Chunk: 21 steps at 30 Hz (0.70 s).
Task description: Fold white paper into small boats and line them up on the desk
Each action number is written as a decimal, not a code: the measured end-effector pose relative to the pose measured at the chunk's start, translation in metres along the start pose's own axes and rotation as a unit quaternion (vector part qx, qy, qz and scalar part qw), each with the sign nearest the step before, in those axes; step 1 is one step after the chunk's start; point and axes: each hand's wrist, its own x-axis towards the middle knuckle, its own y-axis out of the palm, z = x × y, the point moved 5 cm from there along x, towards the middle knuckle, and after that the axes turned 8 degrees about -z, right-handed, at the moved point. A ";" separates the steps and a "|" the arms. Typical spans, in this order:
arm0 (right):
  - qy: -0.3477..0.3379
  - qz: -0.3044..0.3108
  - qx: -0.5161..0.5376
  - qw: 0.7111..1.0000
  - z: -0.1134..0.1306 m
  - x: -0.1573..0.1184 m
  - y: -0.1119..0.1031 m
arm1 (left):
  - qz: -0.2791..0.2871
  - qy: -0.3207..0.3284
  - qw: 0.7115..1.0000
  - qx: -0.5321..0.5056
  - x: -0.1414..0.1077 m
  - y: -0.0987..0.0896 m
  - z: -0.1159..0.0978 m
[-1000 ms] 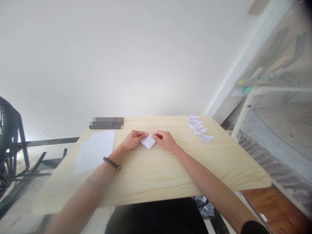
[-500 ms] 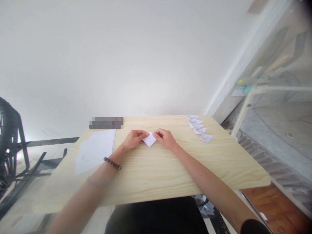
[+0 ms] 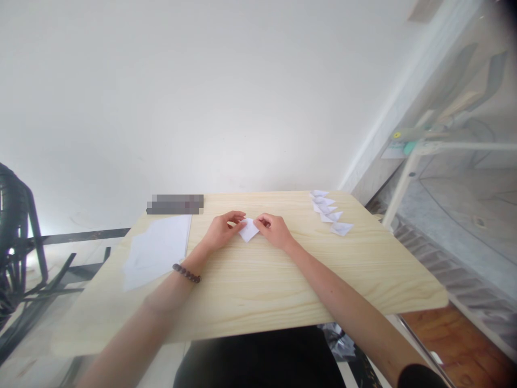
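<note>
At center frame, a right hand [image 3: 276, 233] pinches folded white paper [image 3: 248, 230], apparently mid-shaping, beside a loosely parted left hand [image 3: 219, 233], the next move calling for careful edge alignment.

Pale wall [image 3: 242, 97], seemingly plain, behind wooden table [image 3: 258, 302].

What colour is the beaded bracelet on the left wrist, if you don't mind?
The bracelet is dark brown, nearly black, as the head view shows.

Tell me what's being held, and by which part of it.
A small folded white paper: the right hand pinches its upper right edge, the left hand its upper left.
</note>
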 end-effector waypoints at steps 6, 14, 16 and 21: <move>-0.008 -0.015 -0.052 0.998 -0.002 0.000 -0.001 | 0.030 0.084 0.990 0.113 0.000 0.000 -0.003; -0.013 -0.020 -0.090 0.996 -0.004 0.001 0.001 | 0.037 0.130 0.977 0.167 -0.002 0.004 -0.004; -0.015 -0.019 -0.102 0.994 -0.005 0.002 0.002 | 0.045 0.146 0.970 0.188 -0.003 0.005 -0.005; -0.007 -0.018 -0.098 0.995 -0.009 0.002 0.003 | 0.051 0.157 0.962 0.216 -0.003 0.005 -0.006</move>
